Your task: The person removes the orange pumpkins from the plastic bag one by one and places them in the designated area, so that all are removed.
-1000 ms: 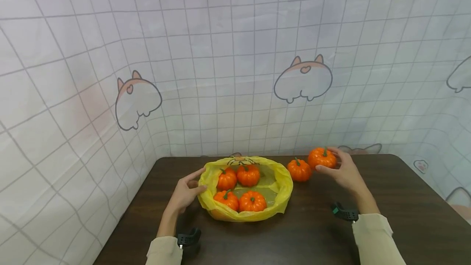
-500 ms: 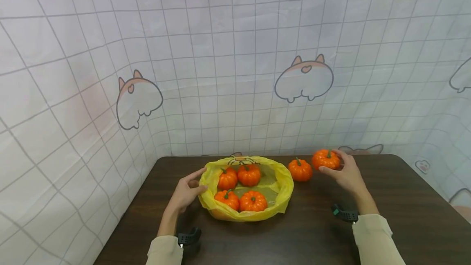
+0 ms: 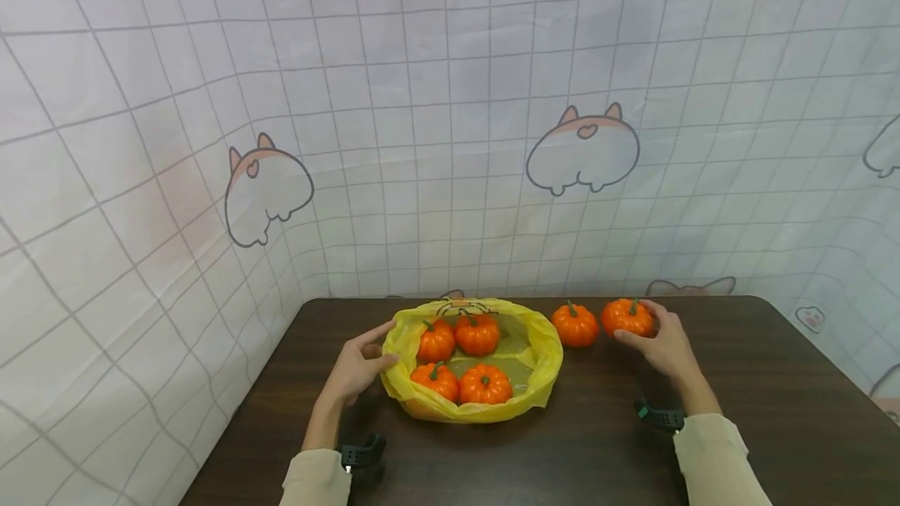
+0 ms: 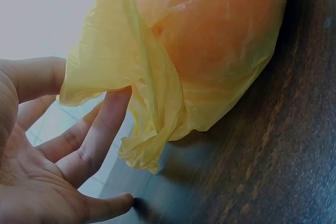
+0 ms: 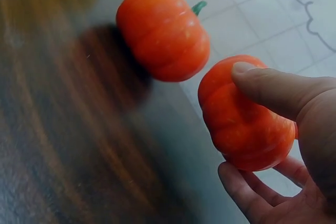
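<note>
A yellow plastic bag [image 3: 544, 365] stands with its mouth spread wide, several small orange pumpkins [image 3: 485, 385] inside it. My left hand [image 3: 355, 369] holds the bag's left rim; in the left wrist view, thumb and fingers [image 4: 94, 140] meet the thin plastic, which hides some fingertips. Right of the bag, my right hand [image 3: 664, 340] grips an orange pumpkin [image 3: 626, 318] with a green stem, thumb on one side and fingers on the other. Another pumpkin [image 5: 163, 32] sits on the table between the bag and the held one, with a small gap to the held one.
The dark wooden table [image 3: 576, 451] ends at the back against a white gridded cloth [image 3: 450, 201] printed with cartoon animals. The same cloth runs up along the left and right sides.
My right hand has carried its pumpkin a little to the right and down, away from the neighbouring pumpkin. My left hand stays at the bag's rim.
</note>
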Demonstrator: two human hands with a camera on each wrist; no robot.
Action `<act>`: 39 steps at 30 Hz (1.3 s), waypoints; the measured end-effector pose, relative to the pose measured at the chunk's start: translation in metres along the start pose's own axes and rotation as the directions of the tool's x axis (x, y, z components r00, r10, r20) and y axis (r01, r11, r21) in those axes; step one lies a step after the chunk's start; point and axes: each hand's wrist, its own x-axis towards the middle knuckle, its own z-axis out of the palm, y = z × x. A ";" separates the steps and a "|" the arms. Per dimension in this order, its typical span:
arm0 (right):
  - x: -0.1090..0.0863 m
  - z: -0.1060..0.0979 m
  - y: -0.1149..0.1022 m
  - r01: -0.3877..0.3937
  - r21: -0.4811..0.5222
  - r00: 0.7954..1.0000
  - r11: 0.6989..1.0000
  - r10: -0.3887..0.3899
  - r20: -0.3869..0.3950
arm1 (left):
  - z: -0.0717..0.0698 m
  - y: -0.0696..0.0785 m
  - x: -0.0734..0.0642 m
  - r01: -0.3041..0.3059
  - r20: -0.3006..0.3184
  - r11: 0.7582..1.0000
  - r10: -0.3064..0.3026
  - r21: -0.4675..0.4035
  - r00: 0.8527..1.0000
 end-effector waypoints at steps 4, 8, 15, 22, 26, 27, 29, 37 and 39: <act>0.002 0.002 0.007 -0.011 -0.002 1.000 1.000 0.011 0.006 | 0.000 0.000 0.000 0.001 0.004 1.000 -0.001 -0.004 1.000; 0.003 0.005 0.012 -0.028 -0.011 0.999 1.000 0.028 0.022 | 0.000 0.000 0.000 0.004 -0.001 1.000 -0.004 0.003 1.000; 0.004 0.007 0.014 -0.031 -0.009 0.999 0.999 0.032 0.027 | 0.000 0.000 0.000 0.008 -0.004 1.000 -0.008 0.011 1.000; 0.006 0.009 0.012 -0.021 -0.027 0.999 0.999 0.023 0.045 | -0.001 0.000 -0.001 0.005 -0.004 1.000 -0.005 0.013 1.000; 0.006 0.010 0.012 -0.031 -0.033 0.997 0.999 0.033 0.069 | -0.001 0.000 0.000 0.011 -0.006 1.000 -0.011 0.016 1.000; 0.006 0.010 0.011 -0.035 -0.033 0.997 0.999 0.037 0.074 | -0.001 0.000 0.000 0.013 -0.007 1.000 -0.013 0.016 1.000; 0.006 0.009 0.010 -0.048 -0.026 0.995 0.998 0.050 0.080 | -0.001 -0.001 0.000 0.013 -0.007 1.000 -0.013 0.017 1.000; 0.005 0.008 0.010 -0.081 -0.020 0.991 0.997 0.082 0.109 | -0.001 0.000 -0.001 0.009 -0.001 1.000 -0.009 0.018 1.000; 0.006 0.009 0.012 -0.072 -0.010 0.991 0.997 0.072 0.109 | -0.001 0.000 -0.001 0.008 -0.001 1.000 -0.007 0.019 1.000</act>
